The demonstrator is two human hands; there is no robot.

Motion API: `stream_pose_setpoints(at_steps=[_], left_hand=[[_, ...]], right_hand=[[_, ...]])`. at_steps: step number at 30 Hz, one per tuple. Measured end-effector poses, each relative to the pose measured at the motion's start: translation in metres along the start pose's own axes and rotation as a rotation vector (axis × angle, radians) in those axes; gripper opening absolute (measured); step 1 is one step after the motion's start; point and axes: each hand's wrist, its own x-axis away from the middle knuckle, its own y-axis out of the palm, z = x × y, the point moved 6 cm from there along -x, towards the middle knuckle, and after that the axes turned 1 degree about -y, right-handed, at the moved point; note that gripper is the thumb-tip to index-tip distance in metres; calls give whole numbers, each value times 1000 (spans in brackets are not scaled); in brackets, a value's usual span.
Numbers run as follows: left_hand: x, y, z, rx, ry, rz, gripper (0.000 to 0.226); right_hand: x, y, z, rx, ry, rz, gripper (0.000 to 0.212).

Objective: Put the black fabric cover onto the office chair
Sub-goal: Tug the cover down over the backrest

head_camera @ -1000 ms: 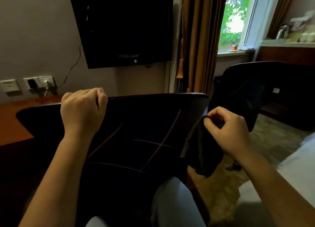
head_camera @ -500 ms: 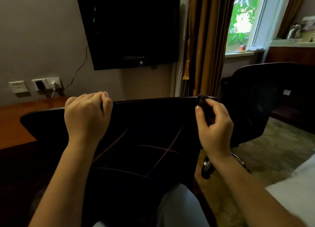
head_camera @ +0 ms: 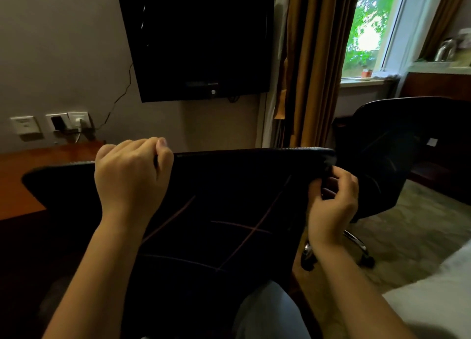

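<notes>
Black padded office chair [head_camera: 53, 185] stands directly ahead, back panel toward the person. Black fabric cover with thin crossing lines [head_camera: 229, 211] lies over that panel, hem along the crest. Left hand [head_camera: 132, 175] is curled over the crest, gripping it. Right hand [head_camera: 334, 203] pinches the cover's right corner. Judged step: seating corner 2 of 2. The next move calls for an even downward pull.

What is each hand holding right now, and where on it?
Both hold the black fabric cover: the left hand grips its top edge, and the right hand pinches its upper right corner.
</notes>
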Motion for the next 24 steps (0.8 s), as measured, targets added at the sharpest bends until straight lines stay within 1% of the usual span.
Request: stream_pose_setpoints(at_steps=[2,4,6,9,12,14,16,17,20,21,24], left_hand=[[0,0,0,-10,-10,14,42],[0,0,-1,-17,-15,16,42],[0,0,-2,-21,-11,11,42],[0,0,-1,-23,6,15,41],[1,2,3,-27,8,25,41],[0,3,5,-22,6,25,41],[0,3,6,-22,12,27,40],[1,3,7,-22,17,28,40],[2,2,7,-26,18,41,40],[2,1,7,-29,14,49,40],[0,3,7,-43,-1,57,42]], right_hand=[[8,10,-25,-1,-66,30,23],[18,23,-54,-7,-188,3,24],[26,32,-68,7,-279,-50,25],[37,34,-67,48,-411,-126,31],[40,30,-61,84,-494,-188,41],[35,27,-52,106,-511,-194,38],[24,20,-31,140,-470,-164,36],[16,15,-17,163,-404,-131,36],[-9,0,19,136,-83,-32,40],[-12,-1,22,118,-24,-21,41],[-9,4,12,67,-8,-10,44]])
